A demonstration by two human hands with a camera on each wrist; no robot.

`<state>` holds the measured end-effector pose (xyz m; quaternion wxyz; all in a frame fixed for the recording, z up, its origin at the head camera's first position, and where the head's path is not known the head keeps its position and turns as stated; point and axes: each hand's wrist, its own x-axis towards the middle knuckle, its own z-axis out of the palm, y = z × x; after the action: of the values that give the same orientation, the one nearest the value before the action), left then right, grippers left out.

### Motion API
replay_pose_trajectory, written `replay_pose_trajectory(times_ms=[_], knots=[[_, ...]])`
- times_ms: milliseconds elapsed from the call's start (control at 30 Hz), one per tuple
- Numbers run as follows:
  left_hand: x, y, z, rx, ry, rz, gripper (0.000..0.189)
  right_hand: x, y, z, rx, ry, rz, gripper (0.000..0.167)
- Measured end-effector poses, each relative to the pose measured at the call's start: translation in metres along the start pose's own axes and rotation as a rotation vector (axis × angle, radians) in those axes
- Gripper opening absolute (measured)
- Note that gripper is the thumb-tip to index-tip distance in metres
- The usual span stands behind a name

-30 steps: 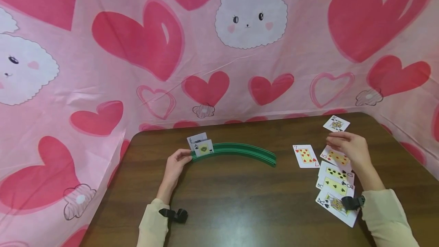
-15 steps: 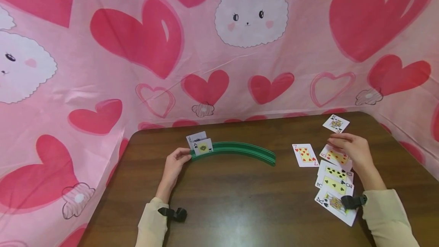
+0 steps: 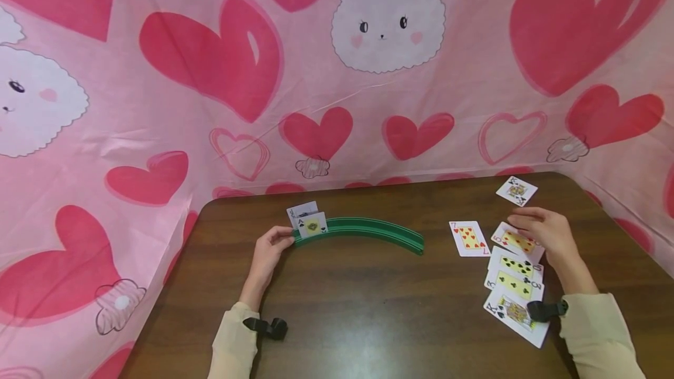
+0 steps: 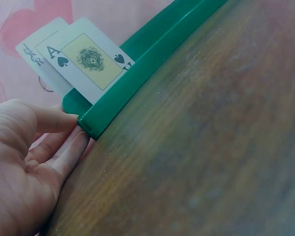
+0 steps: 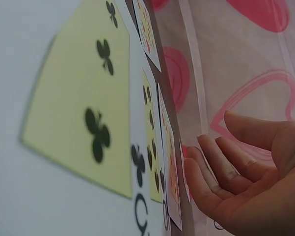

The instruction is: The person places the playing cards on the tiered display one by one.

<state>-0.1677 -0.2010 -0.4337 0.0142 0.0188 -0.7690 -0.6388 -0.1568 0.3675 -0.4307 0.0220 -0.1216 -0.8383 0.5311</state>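
At the middle left of the frame, the person's left grip (image 3: 270,250) was grasping the near end of a curved green plastic card holder (image 3: 374,230), thumb and fingers pinching its tip. The holder arched across the centre of the frame on the dark brown wooden counter (image 3: 368,320). In its left end stood a white ace of spades card (image 3: 313,225), and behind that, partly covered, a white card with stacked black corner letters (image 3: 301,211).

At the right of the frame, the right grip (image 3: 550,238) was released, its fingers loosely bent and holding nothing, above the far edge of a white five of diamonds card (image 3: 513,239); whether it touched that card could not be told. A white black-suited king card (image 3: 517,191) lay above it, toward the upper right, and a white seven of hearts card (image 3: 469,238) lay to its left. Below it, overlapping, came a white card with black pips (image 3: 505,262), a white three of clubs card (image 3: 508,286) and a white king of spades card (image 3: 511,312).
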Motion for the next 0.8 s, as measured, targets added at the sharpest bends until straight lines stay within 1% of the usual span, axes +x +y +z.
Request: replay_pose_trajectory(times_ms=[167, 233, 367, 433, 567, 667, 800], knots=[[0.003, -0.003, 0.001, 0.005, 0.004, -0.016, 0.022, 0.000, 0.006, -0.008, -0.081, -0.023, 0.001, 0.062], [0.007, -0.010, 0.001, -0.001, 0.012, -0.030, 0.022, 0.000, 0.008, -0.010, -0.126, -0.037, -0.007, 0.062], [0.018, -0.029, 0.000, -0.002, 0.022, -0.027, 0.022, -0.002, 0.011, -0.014, -0.199, -0.074, -0.018, 0.064], [0.019, -0.034, -0.001, -0.002, 0.029, -0.019, 0.023, -0.003, 0.011, -0.015, -0.221, -0.101, -0.033, 0.065], [0.018, -0.036, -0.001, 0.003, 0.035, -0.006, 0.024, -0.002, 0.009, -0.014, -0.281, -0.154, -0.085, 0.070], [0.017, -0.036, -0.001, 0.001, 0.040, -0.007, 0.024, 0.000, 0.008, -0.014, -0.364, -0.183, -0.121, 0.076], [0.018, -0.036, -0.001, -0.002, 0.039, -0.011, 0.024, 0.004, 0.009, -0.015, -0.479, -0.205, -0.137, 0.081]])
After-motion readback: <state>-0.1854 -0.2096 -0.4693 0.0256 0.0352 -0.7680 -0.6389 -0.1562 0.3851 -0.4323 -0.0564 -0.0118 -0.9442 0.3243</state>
